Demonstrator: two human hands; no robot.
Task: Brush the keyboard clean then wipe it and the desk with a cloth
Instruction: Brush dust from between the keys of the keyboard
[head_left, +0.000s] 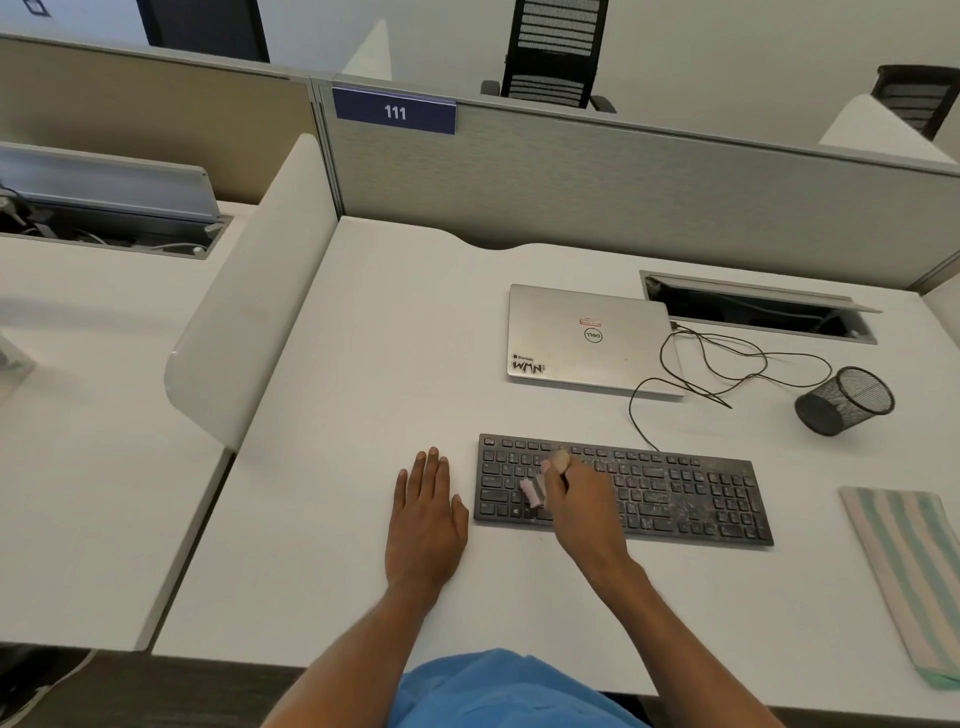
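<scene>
A black keyboard (675, 493) lies on the white desk (389, 338), its right half speckled with pale dust. My right hand (576, 509) grips a small brush (535, 488) with a wooden handle end and pinkish bristles, held over the keyboard's left keys. Just left of the keyboard, my left hand (426, 514) rests flat on the desk with its fingers straight. A striped green and cream cloth (904, 577) lies folded at the desk's right edge.
A closed silver laptop (587, 338) sits behind the keyboard, with black cables (727, 369) trailing to its right. A black mesh cup (841, 400) lies tipped over at the right. A cable hatch (753, 306) stands open near the partition (623, 176).
</scene>
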